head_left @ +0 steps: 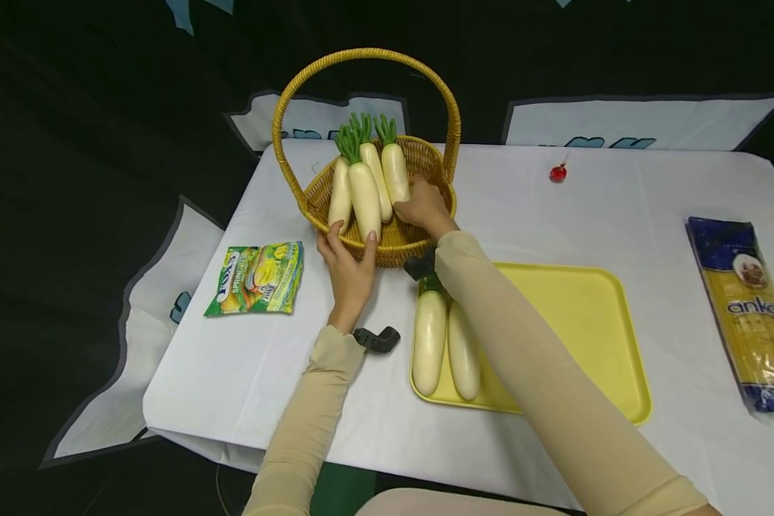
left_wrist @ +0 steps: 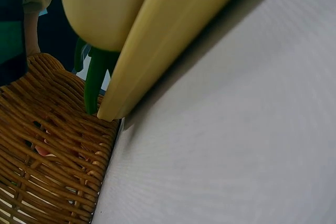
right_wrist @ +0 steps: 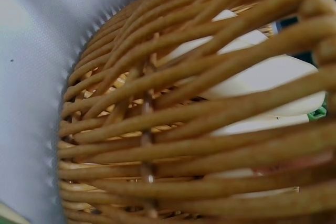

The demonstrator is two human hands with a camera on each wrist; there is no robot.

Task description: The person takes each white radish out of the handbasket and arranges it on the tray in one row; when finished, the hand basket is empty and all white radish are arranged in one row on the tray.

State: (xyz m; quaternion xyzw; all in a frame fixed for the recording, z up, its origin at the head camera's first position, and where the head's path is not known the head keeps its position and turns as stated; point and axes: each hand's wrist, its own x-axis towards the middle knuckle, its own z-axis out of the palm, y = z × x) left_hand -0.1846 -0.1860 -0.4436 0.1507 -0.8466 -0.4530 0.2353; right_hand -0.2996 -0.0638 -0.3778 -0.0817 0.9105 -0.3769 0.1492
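Observation:
A wicker basket (head_left: 396,252) with a tall arched handle stands at the back of the table, holding several white radishes (head_left: 364,193) with green stalks, their tips toward me. My left hand (head_left: 350,276) holds the basket's near rim, its thumb over the edge. Inside the basket on the right, my right hand (head_left: 424,206) grips the lower end of the rightmost radish (head_left: 395,172); its fingertips are partly hidden. Two more radishes (head_left: 428,340) lie at the left of a yellow tray (head_left: 580,322), partly under my right forearm. In the right wrist view the basket weave (right_wrist: 157,103) fills most of the picture.
A green and yellow snack packet (head_left: 258,278) lies left of the basket. At the right edge is a long pack of pasta (head_left: 748,315), and a small red object (head_left: 557,173) sits at the back. The white-covered table (head_left: 284,380) ends at a dark curtain.

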